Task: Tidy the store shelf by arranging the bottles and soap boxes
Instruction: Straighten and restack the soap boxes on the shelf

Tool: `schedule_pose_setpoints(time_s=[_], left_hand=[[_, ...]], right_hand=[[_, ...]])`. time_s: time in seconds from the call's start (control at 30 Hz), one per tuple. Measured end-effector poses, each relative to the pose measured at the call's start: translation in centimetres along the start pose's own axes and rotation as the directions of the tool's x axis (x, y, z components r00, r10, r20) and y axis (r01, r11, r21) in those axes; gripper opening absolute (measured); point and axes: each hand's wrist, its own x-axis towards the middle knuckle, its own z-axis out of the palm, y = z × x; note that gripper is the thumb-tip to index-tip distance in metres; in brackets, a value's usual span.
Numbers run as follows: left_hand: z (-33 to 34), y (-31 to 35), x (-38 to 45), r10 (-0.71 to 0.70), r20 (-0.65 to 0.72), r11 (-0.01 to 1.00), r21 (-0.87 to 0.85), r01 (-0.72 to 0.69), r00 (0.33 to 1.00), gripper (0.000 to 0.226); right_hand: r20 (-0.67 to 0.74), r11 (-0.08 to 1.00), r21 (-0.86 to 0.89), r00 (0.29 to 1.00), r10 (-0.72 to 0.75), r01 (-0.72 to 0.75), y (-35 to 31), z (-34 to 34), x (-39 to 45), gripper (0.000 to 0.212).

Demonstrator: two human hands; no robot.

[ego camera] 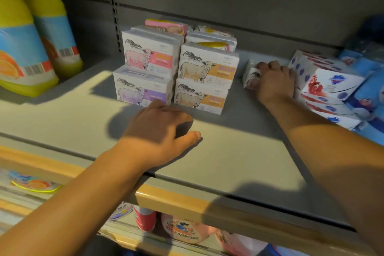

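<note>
Grey shelf (62,110): right hand (274,83) grips a soap box (250,77); left hand (158,133) rests relaxed.

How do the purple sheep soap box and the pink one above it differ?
The purple soap box sits on the shelf at the bottom of the stack; the pink soap box rests on top of it. The left hand partly covers the purple box's lower corner, while the pink box shows fully. Both carry the same sheep drawing.

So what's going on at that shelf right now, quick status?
Right hand grips a lone soap box beside the white-and-red boxes. Left hand rests open on the shelf, before the stacked sheep soap boxes. Nothing blocking.
</note>
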Motion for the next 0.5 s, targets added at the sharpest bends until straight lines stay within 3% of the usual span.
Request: schedule_pose_setpoints(time_s=[0.07,0.13,0.2,0.27,0.37,0.43,0.5], left_hand=[[-0.2,0.0,0.0,-0.002,0.011,1.000,-0.011,0.002,1.000,0.069],[-0.4,0.0,0.0,0.002,0.032,1.000,-0.006,-0.002,0.999,0.069],[-0.6,0.0,-0.1,-0.010,0.040,1.000,-0.028,0.011,0.999,0.070],[-0.8,0.1,-0.2,-0.021,0.047,0.998,-0.054,0.024,0.999,0.071],[-1.2,0.3,-0.4,-0.032,0.073,0.996,-0.083,0.038,0.997,0.058],[-1.3,0.2,-0.4,-0.051,0.075,0.988,-0.141,0.061,0.996,0.043],[-1.3,0.1,-0.5,-0.065,0.051,0.979,-0.193,0.074,0.997,0.031]], right_hand=[[0.026,0.997,0.064,0.999,0.042,-0.044,-0.2,-1.3,-0.4,0.060],[-0.061,0.962,0.271,0.997,0.055,-0.037,-0.7,-3.3,-1.1,0.052],[-0.200,0.846,0.530,0.978,0.060,0.056,-1.6,-5.7,-2.5,0.040],[-0.279,0.718,0.674,0.960,0.032,0.172,-3.1,-8.1,-4.3,0.039],[-0.247,0.660,0.703,0.961,-0.123,0.265,-5.1,-10.3,-6.4,0.045],[-0.164,0.748,0.601,0.960,-0.228,0.281,-6.0,-10.4,-6.8,0.053],[-0.071,0.819,0.519,0.967,-0.244,0.244,-6.8,-10.2,-6.7,0.062]])
